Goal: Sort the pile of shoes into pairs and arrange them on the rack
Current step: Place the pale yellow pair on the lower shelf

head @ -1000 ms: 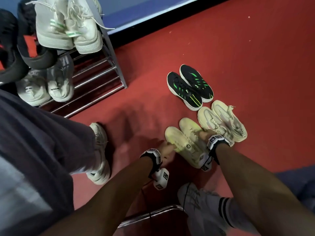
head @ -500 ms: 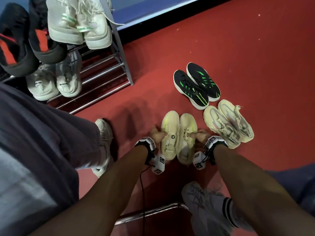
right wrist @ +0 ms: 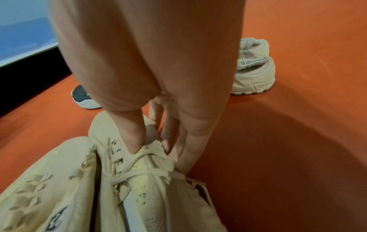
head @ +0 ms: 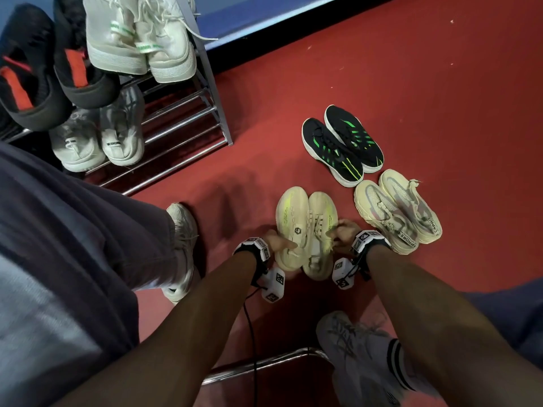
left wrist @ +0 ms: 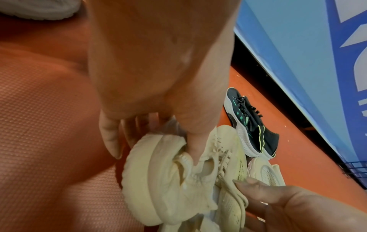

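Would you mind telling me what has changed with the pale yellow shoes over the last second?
The pale yellow shoes swung from lying diagonally beside the beige pair to toes pointing away, side by side. The left hand and right hand keep their grip, one shoe each. The black-green pair and the rack shoes stayed put.

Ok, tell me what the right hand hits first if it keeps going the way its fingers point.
The right hand already grips the right yellow shoe; pushing on, probably the red floor beneath.
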`<state>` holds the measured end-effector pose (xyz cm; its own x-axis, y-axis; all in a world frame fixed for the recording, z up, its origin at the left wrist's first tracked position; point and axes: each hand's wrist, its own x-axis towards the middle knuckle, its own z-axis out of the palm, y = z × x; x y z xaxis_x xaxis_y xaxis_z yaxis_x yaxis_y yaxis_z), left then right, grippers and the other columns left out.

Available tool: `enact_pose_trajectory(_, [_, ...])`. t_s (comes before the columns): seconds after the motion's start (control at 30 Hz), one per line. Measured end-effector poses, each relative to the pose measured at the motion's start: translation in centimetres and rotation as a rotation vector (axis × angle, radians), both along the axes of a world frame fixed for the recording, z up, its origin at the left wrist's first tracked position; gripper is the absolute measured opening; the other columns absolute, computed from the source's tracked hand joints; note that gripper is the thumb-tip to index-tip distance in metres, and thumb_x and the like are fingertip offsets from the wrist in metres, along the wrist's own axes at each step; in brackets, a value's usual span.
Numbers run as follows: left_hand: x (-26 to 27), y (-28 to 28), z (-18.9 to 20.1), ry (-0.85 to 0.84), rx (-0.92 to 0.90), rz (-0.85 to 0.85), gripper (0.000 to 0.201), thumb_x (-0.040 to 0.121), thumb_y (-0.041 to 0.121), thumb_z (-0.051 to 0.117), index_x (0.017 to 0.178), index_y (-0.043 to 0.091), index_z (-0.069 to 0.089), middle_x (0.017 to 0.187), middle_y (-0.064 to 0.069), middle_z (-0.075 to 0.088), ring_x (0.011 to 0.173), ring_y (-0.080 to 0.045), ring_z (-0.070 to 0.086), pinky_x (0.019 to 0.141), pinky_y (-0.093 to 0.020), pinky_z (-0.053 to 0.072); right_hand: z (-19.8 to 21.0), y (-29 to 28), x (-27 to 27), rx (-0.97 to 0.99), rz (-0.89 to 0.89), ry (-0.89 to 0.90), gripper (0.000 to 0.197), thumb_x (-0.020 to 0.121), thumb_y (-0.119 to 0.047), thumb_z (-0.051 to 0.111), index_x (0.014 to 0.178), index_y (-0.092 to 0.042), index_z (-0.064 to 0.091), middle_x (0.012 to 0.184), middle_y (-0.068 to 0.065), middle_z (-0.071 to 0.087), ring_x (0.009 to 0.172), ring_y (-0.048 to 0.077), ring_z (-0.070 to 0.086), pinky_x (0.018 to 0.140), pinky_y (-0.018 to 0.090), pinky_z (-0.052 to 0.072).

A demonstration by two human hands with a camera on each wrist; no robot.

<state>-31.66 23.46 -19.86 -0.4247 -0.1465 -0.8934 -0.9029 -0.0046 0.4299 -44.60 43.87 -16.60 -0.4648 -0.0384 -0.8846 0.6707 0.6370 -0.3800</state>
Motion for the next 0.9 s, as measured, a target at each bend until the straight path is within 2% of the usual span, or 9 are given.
enact_pose_trajectory(0.1, [-0.2,0.4,2.8,0.047,0.065,0.033,0.067,0.071,0.018,0.088,0.131,0.007,0.060,0.125,-0.011,0.069,0.112,-0.031,0.066,0.096,-0.049,0.055,-0.8,-0.3,0.2,-0.013,0.011,0.067,0.028,0.086,0.004,0.068,0.105,-0.014,0.059,0.076,0.009,0.065,0.058,0.024,0.060,0.051,0.031,0.050])
enact_pose_trajectory(0.17, [0.0,0.5,3.4,0.051,0.077,0.030,0.067,0.073,0.012,0.087,0.133,0.007,0.057,0.125,-0.011,0.067,0.114,-0.033,0.065,0.096,-0.051,0.055,-1.5,-0.2,0.4,-0.044,0.019,0.072,0.035,0.085,-0.003,0.070,0.114,-0.021,0.062,0.088,0.008,0.069,0.074,0.026,0.064,0.065,0.034,0.055])
enact_pose_trajectory(0.27, [0.4,0.8,4.2,0.024,0.081,-0.004,0.068,0.077,0.004,0.083,0.135,0.008,0.048,0.131,-0.011,0.061,0.121,-0.035,0.060,0.088,-0.045,0.054,-2.1,0.1,0.9,-0.118,0.097,0.041,0.079,0.061,-0.020,0.089,0.130,-0.031,0.053,0.115,0.003,0.071,0.103,0.024,0.065,0.097,0.041,0.052])
enact_pose_trajectory(0.37, [0.7,1.0,4.6,-0.006,0.101,-0.055,0.063,0.085,-0.003,0.074,0.139,0.010,0.044,0.135,-0.013,0.057,0.125,-0.037,0.057,0.084,-0.043,0.050,-1.4,0.2,1.6,-0.106,0.191,0.035,0.100,0.062,-0.014,0.090,0.142,-0.034,0.034,0.124,-0.004,0.062,0.115,0.023,0.057,0.105,0.041,0.046])
enact_pose_trajectory(0.57, [0.9,0.3,4.6,0.023,0.092,-0.071,0.070,0.074,-0.005,0.073,0.134,0.021,0.047,0.116,-0.012,0.065,0.098,-0.041,0.068,0.078,-0.064,0.057,-1.3,-0.7,1.8,-0.032,0.198,0.145,0.084,0.063,0.007,0.066,0.138,-0.024,0.041,0.096,0.009,0.069,0.087,0.026,0.063,0.070,0.037,0.056])
enact_pose_trajectory(0.67, [0.6,0.1,5.6,0.064,0.023,-0.088,0.055,0.079,-0.004,0.070,0.124,0.019,0.049,0.101,-0.011,0.064,0.076,-0.034,0.069,0.054,-0.045,0.060,-1.5,-0.3,1.0,-0.029,0.228,0.138,0.074,0.065,0.008,0.067,0.129,-0.019,0.043,0.083,0.009,0.069,0.076,0.026,0.066,0.060,0.034,0.055])
enact_pose_trajectory(0.73, [0.4,-0.1,6.0,0.080,0.030,-0.089,0.061,0.072,0.004,0.075,0.125,0.019,0.050,0.102,-0.012,0.066,0.073,-0.032,0.069,0.051,-0.039,0.058,-0.2,-0.2,0.8,-0.044,0.209,0.135,0.063,0.068,0.013,0.063,0.123,-0.014,0.046,0.071,0.010,0.066,0.063,0.025,0.063,0.054,0.031,0.051])
enact_pose_trajectory(0.8, [-0.2,-0.3,5.3,0.118,0.046,-0.069,0.088,0.051,0.015,0.079,0.134,0.022,0.049,0.111,-0.012,0.069,0.087,-0.033,0.069,0.066,-0.041,0.059,1.0,-0.3,0.9,-0.062,0.127,0.164,0.063,0.072,0.017,0.060,0.123,-0.017,0.046,0.079,0.011,0.064,0.066,0.025,0.061,0.055,0.031,0.051])
enact_pose_trajectory(0.9, [-1.5,-0.3,6.2,0.195,0.026,-0.074,0.083,0.058,0.013,0.073,0.134,0.024,0.043,0.102,-0.013,0.066,0.071,-0.027,0.063,0.052,-0.035,0.051,3.1,-0.3,0.4,-0.121,-0.012,0.215,0.066,0.075,0.016,0.059,0.126,-0.024,0.045,0.100,0.009,0.064,0.080,0.026,0.062,0.056,0.034,0.053])
